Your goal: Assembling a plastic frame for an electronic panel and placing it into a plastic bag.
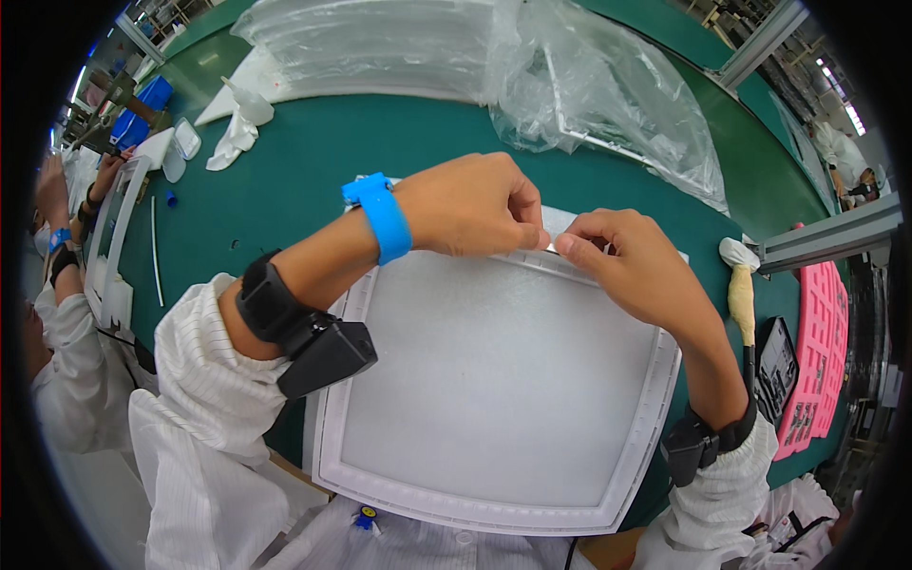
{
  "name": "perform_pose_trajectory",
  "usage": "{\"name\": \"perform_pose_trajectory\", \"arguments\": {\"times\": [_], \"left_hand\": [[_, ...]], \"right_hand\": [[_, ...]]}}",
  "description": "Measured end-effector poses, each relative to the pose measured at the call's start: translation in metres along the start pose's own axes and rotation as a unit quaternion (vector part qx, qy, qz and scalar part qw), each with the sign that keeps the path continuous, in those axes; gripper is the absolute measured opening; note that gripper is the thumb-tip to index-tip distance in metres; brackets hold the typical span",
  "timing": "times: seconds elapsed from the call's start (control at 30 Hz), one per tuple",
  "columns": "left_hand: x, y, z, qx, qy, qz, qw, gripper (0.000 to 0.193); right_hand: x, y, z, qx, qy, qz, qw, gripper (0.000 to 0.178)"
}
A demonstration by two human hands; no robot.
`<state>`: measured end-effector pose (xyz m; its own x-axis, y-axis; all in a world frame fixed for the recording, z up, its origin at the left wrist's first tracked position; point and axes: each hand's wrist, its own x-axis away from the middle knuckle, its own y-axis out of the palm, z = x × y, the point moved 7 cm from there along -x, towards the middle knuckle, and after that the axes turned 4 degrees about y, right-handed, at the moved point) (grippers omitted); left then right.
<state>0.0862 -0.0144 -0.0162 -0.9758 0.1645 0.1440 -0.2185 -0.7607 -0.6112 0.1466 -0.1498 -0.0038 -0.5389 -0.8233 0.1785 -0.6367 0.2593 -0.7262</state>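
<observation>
In front of me lies a white plastic frame (328, 418) with a ribbed rim, set around a cloudy, pale flat panel (494, 370). Both my hands are over its far edge, fingertips almost meeting. My left hand (475, 204), with a blue strap at the wrist, is closed in a pinch. Thumb and forefinger of my right hand (632, 261) are pressed together just to the right. A tiny pale piece (553, 248) shows between the two pinches; it is too small to name, and the fingers hide most of it.
Clear plastic wrapping (608, 85) covers white parts at the back. A white glove (242, 123) lies far left. On the right are a tool with a cloth-wrapped head (741, 290), a black tray (777, 366) and a pink tray (817, 351). A co-worker handles a white frame (119, 233) at left.
</observation>
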Motion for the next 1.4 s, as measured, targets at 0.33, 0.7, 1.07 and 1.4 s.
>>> {"name": "perform_pose_trajectory", "arguments": {"times": [0.33,0.7,1.07,1.4], "left_hand": [[0.0004,-0.0005,0.0032,0.004,-0.025,0.005,1.000,0.026],[-0.0012,-0.0017,0.0036,-0.021,-0.030,0.007,0.999,0.023],[-0.0021,0.0004,0.0001,-0.028,-0.038,-0.004,0.999,0.026],[-0.0029,-0.0027,0.0063,-0.048,-0.018,0.020,0.998,0.023]], "right_hand": [[-0.0017,0.0010,0.0044,-0.024,0.041,-0.027,0.999,0.033],[-0.0023,0.0051,0.0055,-0.032,0.045,-0.009,0.998,0.031],[-0.0026,0.0074,0.0055,-0.024,0.054,-0.007,0.998,0.029],[-0.0032,0.0022,0.0000,-0.011,0.054,0.013,0.998,0.025]]}}
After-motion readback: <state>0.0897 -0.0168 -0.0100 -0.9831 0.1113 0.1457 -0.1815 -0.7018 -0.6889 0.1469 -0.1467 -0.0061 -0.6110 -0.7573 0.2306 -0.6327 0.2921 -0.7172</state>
